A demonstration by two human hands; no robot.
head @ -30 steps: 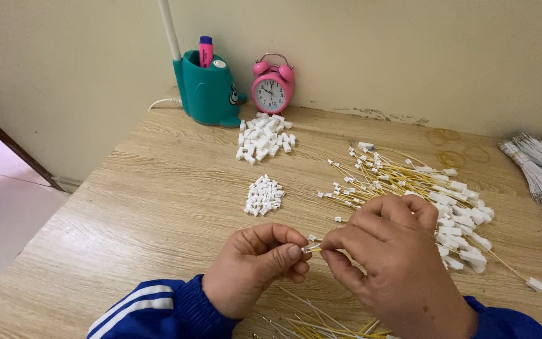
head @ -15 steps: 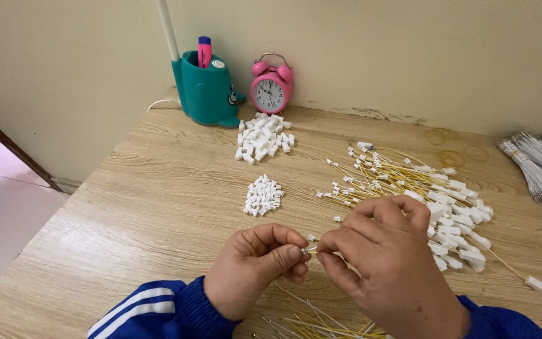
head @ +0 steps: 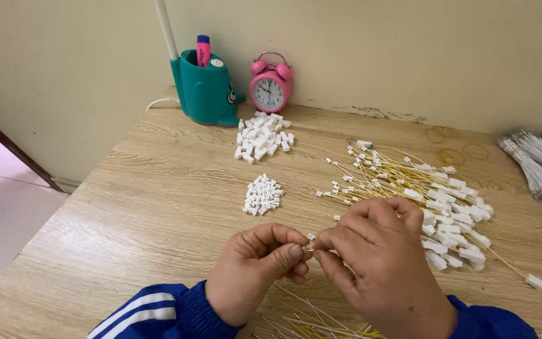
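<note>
Hands barely shifted | left hand (head: 255,267), right hand (head: 371,263) grips pinched shut on small white connector (head: 310,238)

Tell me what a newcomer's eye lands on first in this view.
First, the two hands meeting at the near edge of the wooden table: the left hand and right hand pinch a small white connector between their fingertips. Next, the spread of yellow wires with white ends just beyond the right hand. At the back, against the wall, stand a pink alarm clock and a teal holder.
</note>
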